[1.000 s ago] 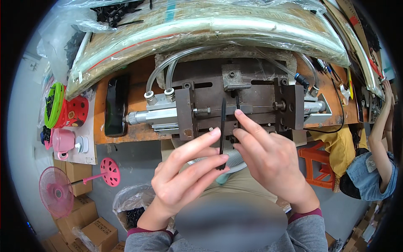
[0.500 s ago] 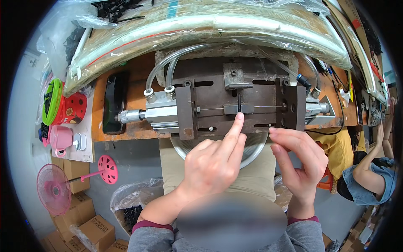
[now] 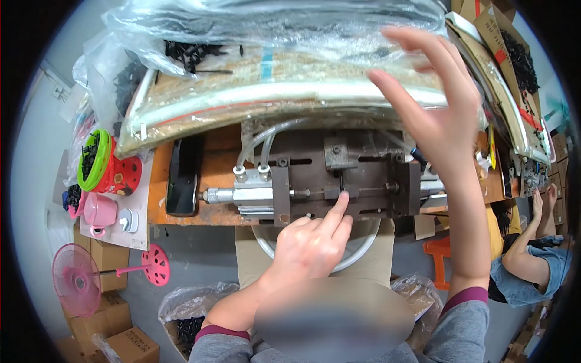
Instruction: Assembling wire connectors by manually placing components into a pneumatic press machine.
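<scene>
The left hand [image 3: 311,245] has its index fingertip at the near end of a thin black strip [image 3: 341,180], which lies in the middle of the metal machine [image 3: 370,175] on the desk [image 3: 219,158]. Its other fingers curl under, so I cannot tell what that grip holds. The right hand [image 3: 445,106], raised before the plastic sheet [image 3: 272,24], has its grip spread wide, apparently empty, though blurred.
</scene>
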The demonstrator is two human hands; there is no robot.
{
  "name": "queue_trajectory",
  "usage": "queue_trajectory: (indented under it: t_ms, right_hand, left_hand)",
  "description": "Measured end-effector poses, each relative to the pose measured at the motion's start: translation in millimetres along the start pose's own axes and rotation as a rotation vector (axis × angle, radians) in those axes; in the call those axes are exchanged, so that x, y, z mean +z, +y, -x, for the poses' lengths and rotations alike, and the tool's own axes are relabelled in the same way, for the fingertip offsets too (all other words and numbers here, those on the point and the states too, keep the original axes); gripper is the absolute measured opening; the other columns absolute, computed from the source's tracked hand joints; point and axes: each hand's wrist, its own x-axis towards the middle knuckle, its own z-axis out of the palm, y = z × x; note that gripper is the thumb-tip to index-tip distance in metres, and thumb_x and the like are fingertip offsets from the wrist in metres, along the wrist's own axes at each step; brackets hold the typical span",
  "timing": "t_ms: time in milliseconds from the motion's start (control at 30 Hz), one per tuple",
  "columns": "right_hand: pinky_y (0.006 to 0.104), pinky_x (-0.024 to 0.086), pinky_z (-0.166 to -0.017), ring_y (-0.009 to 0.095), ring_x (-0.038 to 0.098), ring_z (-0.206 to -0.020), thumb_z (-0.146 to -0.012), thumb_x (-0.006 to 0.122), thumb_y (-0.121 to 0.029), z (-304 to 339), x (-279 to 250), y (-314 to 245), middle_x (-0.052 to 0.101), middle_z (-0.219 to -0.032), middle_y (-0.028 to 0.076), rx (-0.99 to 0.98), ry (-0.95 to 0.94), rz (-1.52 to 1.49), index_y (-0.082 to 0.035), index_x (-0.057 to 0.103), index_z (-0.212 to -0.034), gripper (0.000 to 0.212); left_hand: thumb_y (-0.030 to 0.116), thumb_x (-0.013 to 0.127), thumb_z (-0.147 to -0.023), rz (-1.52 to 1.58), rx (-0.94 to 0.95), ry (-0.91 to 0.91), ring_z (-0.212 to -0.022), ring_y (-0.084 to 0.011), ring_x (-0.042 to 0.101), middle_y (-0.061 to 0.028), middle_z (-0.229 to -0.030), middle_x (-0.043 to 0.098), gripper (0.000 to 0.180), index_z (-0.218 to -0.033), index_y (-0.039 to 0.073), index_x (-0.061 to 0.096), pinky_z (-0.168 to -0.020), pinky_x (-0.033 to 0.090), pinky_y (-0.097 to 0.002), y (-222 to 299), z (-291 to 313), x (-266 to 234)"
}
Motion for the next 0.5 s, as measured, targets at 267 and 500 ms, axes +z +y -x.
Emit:
queue_trajectory:
  t_ms: [267,500]
  right_hand:
    - [0.0463,0.043,-0.103,0.034,0.053,-0.121,-0.084,0.073,-0.022,-106,102,99,0.053,-0.132,0.024,-0.342,0.008,0.714,-0.003,0.056,-0.128,0.051]
    - [0.0404,0.050,-0.088,0.022,0.065,-0.092,-0.099,0.049,-0.019,-199,114,138,0.067,-0.098,0.012,0.528,-0.203,-0.326,-0.007,0.064,-0.110,0.022]
  left_hand:
    - [0.014,0.087,-0.071,0.095,0.165,0.373,-0.087,-0.0252,0.073,-0.0136,-0.113,0.073,0.040,-0.107,0.004,0.073,-0.072,0.057,-0.0308,-40,-57,-107]
    - [0.020,0.086,-0.071,-0.413,0.224,0.641,-0.132,-0.0390,0.047,-0.0227,-0.142,0.049,0.083,-0.144,0.006,0.047,-0.108,0.041,-0.0482,-130,-166,-173]
